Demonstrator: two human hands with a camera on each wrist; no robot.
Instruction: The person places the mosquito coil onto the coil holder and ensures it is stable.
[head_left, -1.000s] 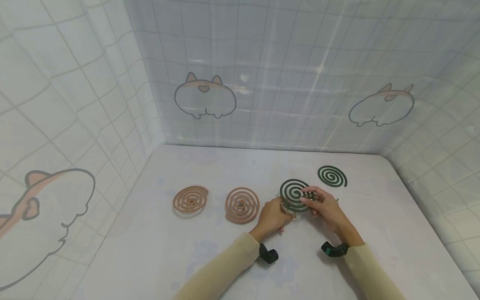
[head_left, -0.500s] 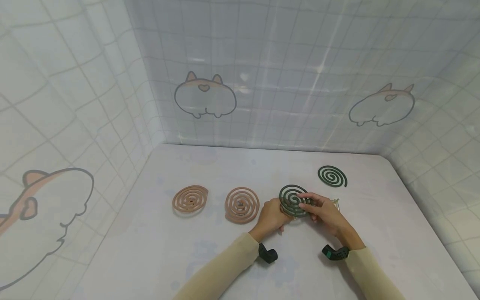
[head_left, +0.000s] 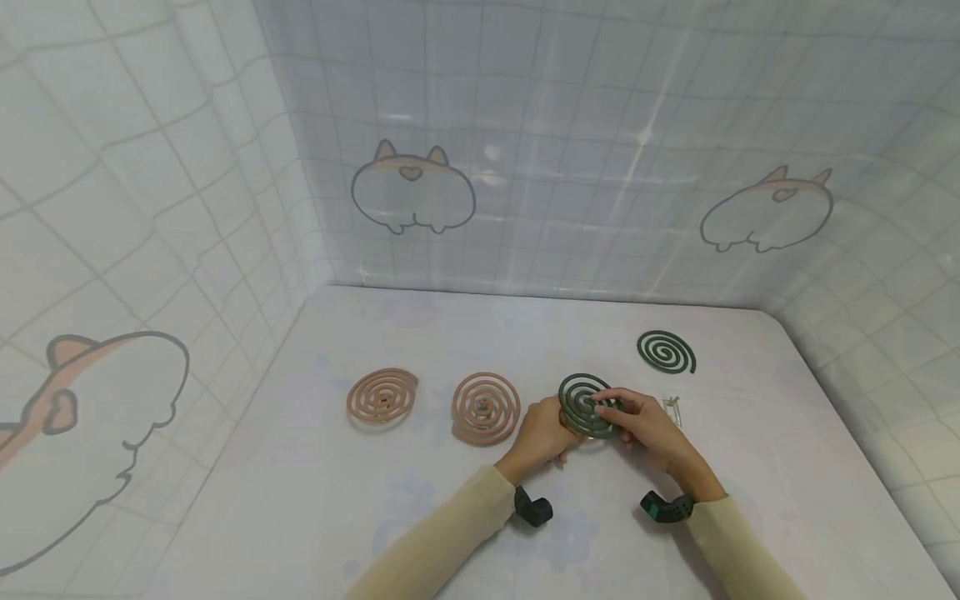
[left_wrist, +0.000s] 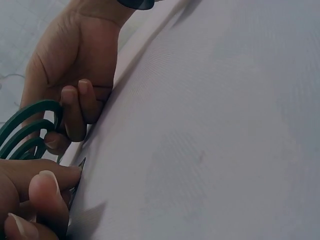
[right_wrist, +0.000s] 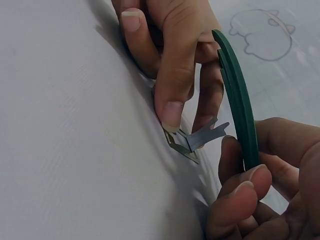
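My right hand (head_left: 651, 425) pinches a dark green mosquito coil (head_left: 576, 398) by its right side. In the right wrist view the coil (right_wrist: 237, 95) is seen edge-on, tilted, with the right fingertips (right_wrist: 245, 195) on its lower end. My left hand (head_left: 542, 432) presses a small metal coil stand (right_wrist: 200, 137) against the table, thumb and fingers gripping its base. The stand's forked prong rises toward the coil; whether they touch I cannot tell. From the left wrist view, the coil (left_wrist: 30, 120) lies between both hands, and most of the stand is hidden.
Two brown mosquito coils, one at far left (head_left: 382, 395) and one nearer (head_left: 485, 408), sit raised on the white table (head_left: 375, 500). Behind my right hand lies another green coil (head_left: 666, 352). A second metal stand (head_left: 672, 408) lies right of that hand.
The green coil has come down slightly over my left hand. My right hand has shifted a little downward with it, and the metal stand at right shows more. The left hand stays put.
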